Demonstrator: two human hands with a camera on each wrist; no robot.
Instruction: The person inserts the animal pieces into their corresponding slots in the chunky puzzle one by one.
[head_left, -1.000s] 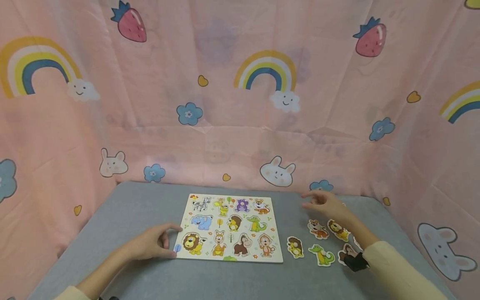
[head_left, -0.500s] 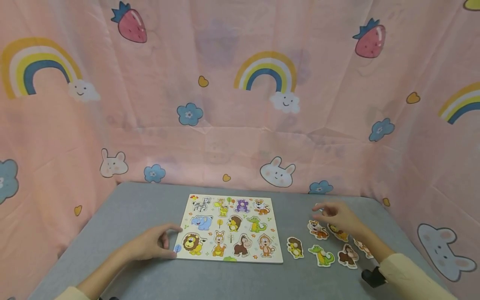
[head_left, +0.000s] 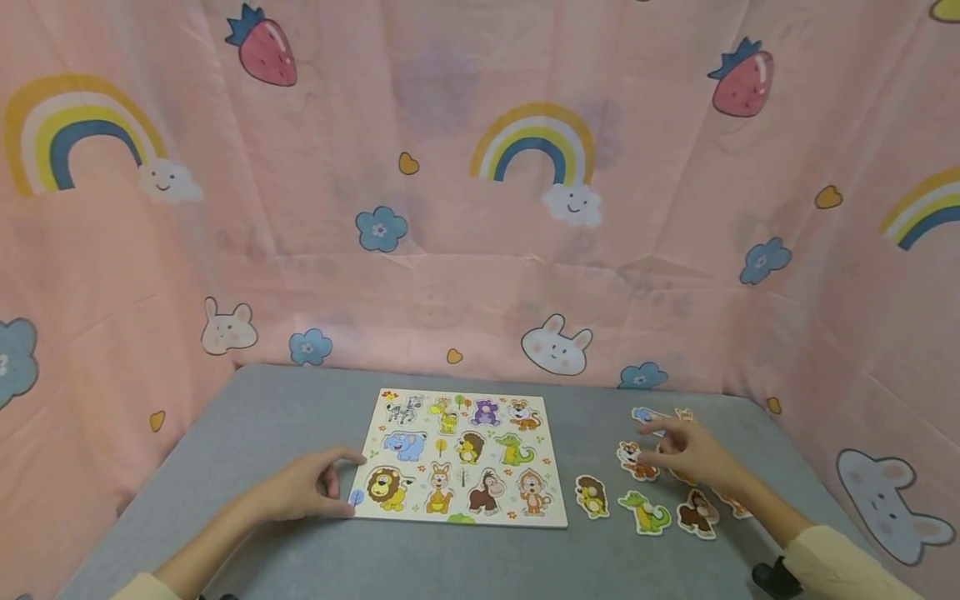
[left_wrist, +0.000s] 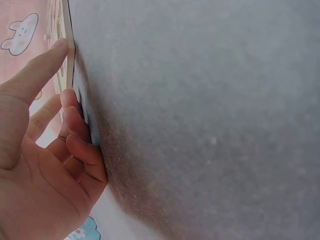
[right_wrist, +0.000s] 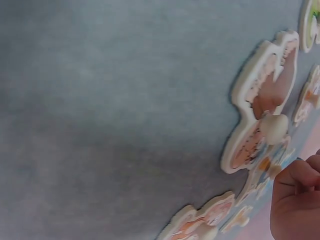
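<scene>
A flat animal puzzle board (head_left: 480, 479) lies on the table. My left hand (head_left: 303, 486) touches its left edge with thumb and index finger; in the left wrist view the thumb (left_wrist: 42, 67) rests on that edge and the other fingers curl loosely. My right hand (head_left: 693, 454) hovers over loose knobbed puzzle pieces, fingers apart, nothing visible between them. Nearest its fingertips are the tiger piece (head_left: 637, 467) and the elephant piece (head_left: 645, 413). The lion piece is mostly hidden beneath the hand. In front lie the hedgehog piece (head_left: 592, 498), crocodile piece (head_left: 647, 515) and gorilla piece (head_left: 697, 517).
Another piece (head_left: 684, 413) stands behind the right hand, and a monkey piece (head_left: 737, 506) lies partly under the forearm. The grey table (head_left: 465, 562) ends at a pink patterned curtain (head_left: 420, 304) at the back and sides.
My right hand has drawn back toward me and to the right, over the loose pieces, uncovering the elephant piece. My left hand stays at the board's edge.
</scene>
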